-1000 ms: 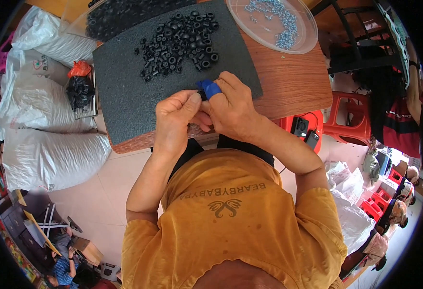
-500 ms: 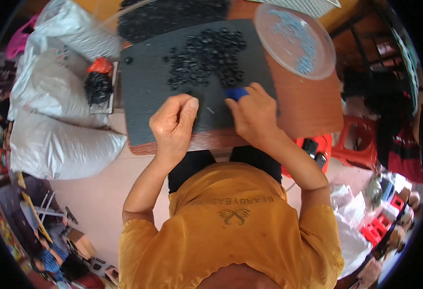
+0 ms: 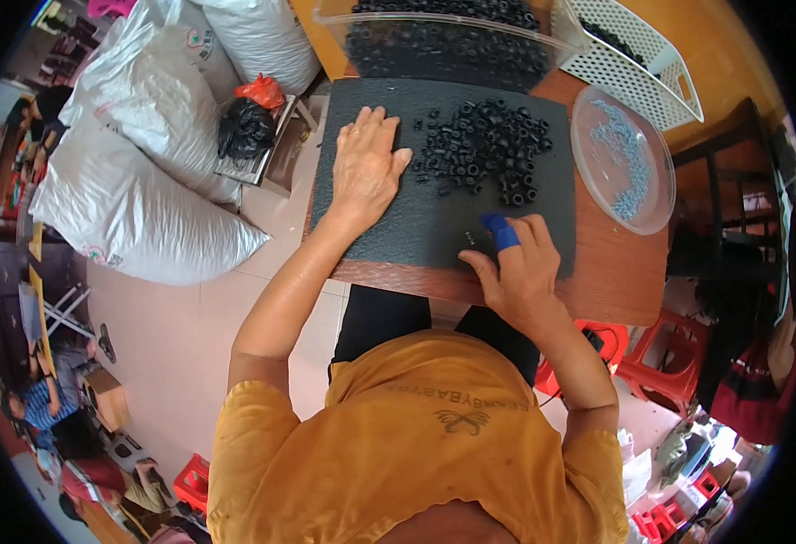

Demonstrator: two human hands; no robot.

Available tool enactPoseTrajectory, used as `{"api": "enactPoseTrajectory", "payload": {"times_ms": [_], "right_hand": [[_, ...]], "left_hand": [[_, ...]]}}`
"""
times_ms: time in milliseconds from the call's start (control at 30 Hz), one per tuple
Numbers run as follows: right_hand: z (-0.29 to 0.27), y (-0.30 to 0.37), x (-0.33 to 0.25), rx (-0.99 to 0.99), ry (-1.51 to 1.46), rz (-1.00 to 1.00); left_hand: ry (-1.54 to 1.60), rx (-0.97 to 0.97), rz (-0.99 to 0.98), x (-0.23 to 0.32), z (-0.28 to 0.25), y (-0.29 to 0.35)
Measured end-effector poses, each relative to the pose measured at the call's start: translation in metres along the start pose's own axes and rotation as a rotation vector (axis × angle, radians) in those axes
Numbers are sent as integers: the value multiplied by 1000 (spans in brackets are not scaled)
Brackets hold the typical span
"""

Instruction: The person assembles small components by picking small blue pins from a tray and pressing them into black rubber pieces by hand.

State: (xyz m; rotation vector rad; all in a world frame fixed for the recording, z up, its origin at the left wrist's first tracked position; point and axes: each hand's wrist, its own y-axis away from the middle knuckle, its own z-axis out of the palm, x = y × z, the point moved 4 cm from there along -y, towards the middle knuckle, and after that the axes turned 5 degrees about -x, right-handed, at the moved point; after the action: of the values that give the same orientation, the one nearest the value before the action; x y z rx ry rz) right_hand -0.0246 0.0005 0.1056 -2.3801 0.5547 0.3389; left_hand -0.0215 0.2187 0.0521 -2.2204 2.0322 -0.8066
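Observation:
My left hand (image 3: 366,168) lies palm down on the left part of a dark grey mat (image 3: 398,240), fingers stretched out; what is under the palm is hidden. To its right spreads a loose pile of small black ring-shaped parts (image 3: 484,150). Nearer to me, my right hand (image 3: 523,267) is over the mat's front right, thumb and index finger apart, with nothing visible between them. Blue wrapping (image 3: 501,233) covers that index finger. Just left of it is a tiny pale mark or piece (image 3: 469,238), too small to make out.
Behind the mat stands a clear bin (image 3: 452,54) of black parts, beside a white perforated basket (image 3: 634,68). At the right, a round clear tray (image 3: 588,172) carries small light-blue pieces. White sacks (image 3: 171,227) and a stand with bags (image 3: 266,168) are left; a red stool (image 3: 665,363) is right.
My left hand has gone from closed near the pile's front to flat on the mat's left side. My right hand has drawn back a little from the black parts. The view has shifted.

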Motion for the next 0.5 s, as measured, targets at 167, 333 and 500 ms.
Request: {"api": "enactPoseTrajectory", "payload": {"times_ms": [167, 333, 500], "right_hand": [[25, 5, -4, -92, 128, -98], [30, 2, -8, -118, 218, -155], [33, -2, -11, -117, 248, -202]], "left_hand": [[-10, 37, 15, 8, -2, 6], [-5, 75, 40, 12, 0, 8], [-31, 81, 63, 14, 3, 9]]}}
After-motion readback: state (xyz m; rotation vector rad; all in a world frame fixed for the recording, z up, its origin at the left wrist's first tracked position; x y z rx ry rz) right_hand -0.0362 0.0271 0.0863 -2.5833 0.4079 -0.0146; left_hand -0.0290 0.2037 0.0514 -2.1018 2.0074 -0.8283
